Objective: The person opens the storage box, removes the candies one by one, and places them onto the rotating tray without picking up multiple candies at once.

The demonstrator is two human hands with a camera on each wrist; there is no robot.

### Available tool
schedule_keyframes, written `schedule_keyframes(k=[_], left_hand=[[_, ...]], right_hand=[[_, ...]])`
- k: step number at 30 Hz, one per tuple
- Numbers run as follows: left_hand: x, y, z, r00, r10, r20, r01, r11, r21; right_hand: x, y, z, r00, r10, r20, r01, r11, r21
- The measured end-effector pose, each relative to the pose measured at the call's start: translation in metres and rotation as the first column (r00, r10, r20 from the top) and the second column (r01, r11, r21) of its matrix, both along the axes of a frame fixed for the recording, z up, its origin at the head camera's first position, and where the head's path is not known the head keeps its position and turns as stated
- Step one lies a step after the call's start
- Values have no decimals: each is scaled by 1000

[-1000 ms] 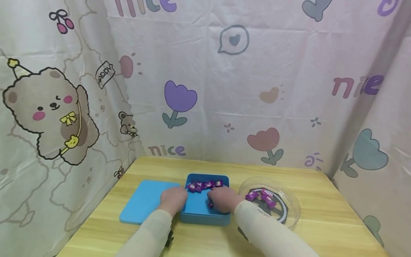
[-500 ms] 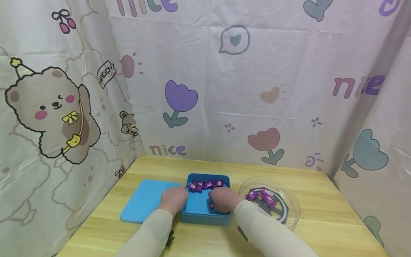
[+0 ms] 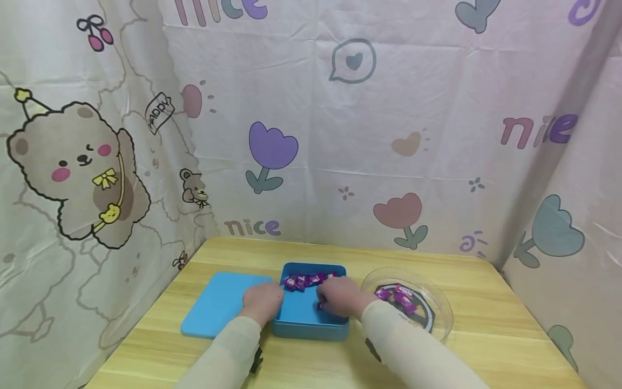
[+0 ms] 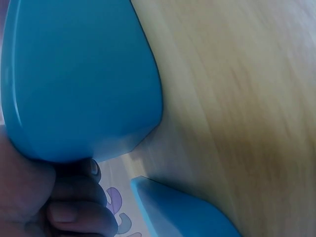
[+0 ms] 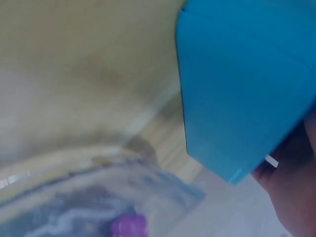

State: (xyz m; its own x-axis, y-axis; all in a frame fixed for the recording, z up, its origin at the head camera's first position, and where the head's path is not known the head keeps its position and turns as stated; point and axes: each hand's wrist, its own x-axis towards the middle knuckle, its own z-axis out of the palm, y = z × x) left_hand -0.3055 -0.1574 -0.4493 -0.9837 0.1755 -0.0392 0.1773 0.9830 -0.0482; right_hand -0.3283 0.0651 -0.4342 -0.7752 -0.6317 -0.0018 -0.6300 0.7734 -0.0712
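Observation:
My left hand (image 3: 263, 301) grips the left wall of an open blue box (image 3: 311, 331). In the left wrist view its fingers (image 4: 81, 217) curl at the box edge. Inside the box, my right hand (image 3: 341, 297) reaches over the right wall and pinches a purple wrapped candy (image 3: 319, 306), mostly covered by the fingers. Several more purple candies (image 3: 301, 281) lie in a row along the box's far side. From the right wrist, the box's outer wall (image 5: 237, 98) hides most of the right hand (image 5: 296, 182).
A flat blue lid (image 3: 214, 305) lies left of the box, partly behind the left hand. To the right stands a clear round container (image 3: 444, 302) with a few purple candies (image 3: 404, 300) in it. Behind the wooden table (image 3: 466, 270) hangs a printed curtain (image 3: 311, 135).
My right hand has risen slightly inside the box, the candy at its fingertips shifting a little away from the near wall. The left hand has stayed at the box's left wall.

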Motion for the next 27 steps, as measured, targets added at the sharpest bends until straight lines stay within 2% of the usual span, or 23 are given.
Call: schedule_keyframes(k=[4,9,13,21,27], left_hand=[[0,0,2,1000,3,4,-3,1000,7],[0,0,3,1000,-5,-1,5,1000,0],[0,-1,0,1000,-12,-5,12,1000,-4],[1,-1,-1,1000,-9,-9,9,1000,10],[0,-1,1,1000,-6,4,6,1000,12]], right_hand=[[-5,11,12,999,-39,11,40,996,-81],[-12,31,21,997,-66,-34,61,989,-133],[-16,52,23,994,-104,-31,98,982,-161],[-17,92,25,977,-206,56,213,959,-189],[-15,121,17,974,-219,61,226,959,-171]])
